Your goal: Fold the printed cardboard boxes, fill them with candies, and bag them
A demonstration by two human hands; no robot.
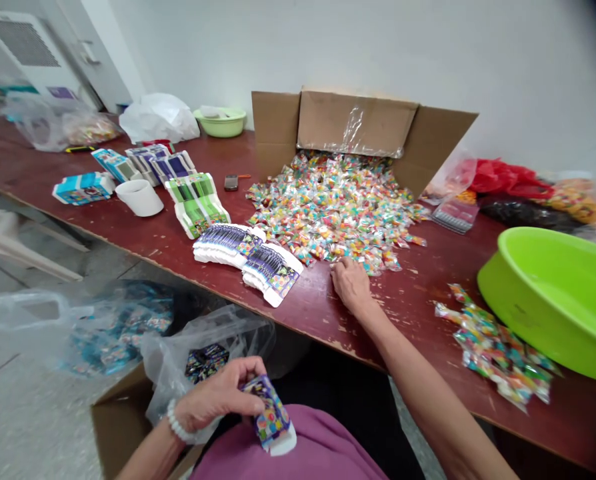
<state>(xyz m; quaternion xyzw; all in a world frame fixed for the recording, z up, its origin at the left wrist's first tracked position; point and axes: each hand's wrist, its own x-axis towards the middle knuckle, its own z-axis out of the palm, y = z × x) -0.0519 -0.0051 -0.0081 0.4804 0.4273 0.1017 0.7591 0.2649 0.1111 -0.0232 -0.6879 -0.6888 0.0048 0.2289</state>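
Observation:
My left hand point(223, 397) is closed round a small folded cardboard box point(273, 417) with a purple and colourful print, held over my lap. My right hand point(351, 283) reaches onto the dark red table point(143, 233), fingers curled down at the near edge of a big heap of small wrapped candies point(333, 203); whether it holds any is hidden. Two fanned stacks of flat purple box blanks point(248, 257) lie just left of that hand. A smaller pile of candy packets point(498, 347) lies to its right.
An open cardboard box point(358, 123) stands behind the heap. A lime green basin point(553, 293) sits at the right. Green box blanks point(198, 200), blue boxes point(85, 187), a white cup point(141, 198) and a phone point(231, 182) lie at the left. Plastic bags point(203, 353) and a carton sit below the table.

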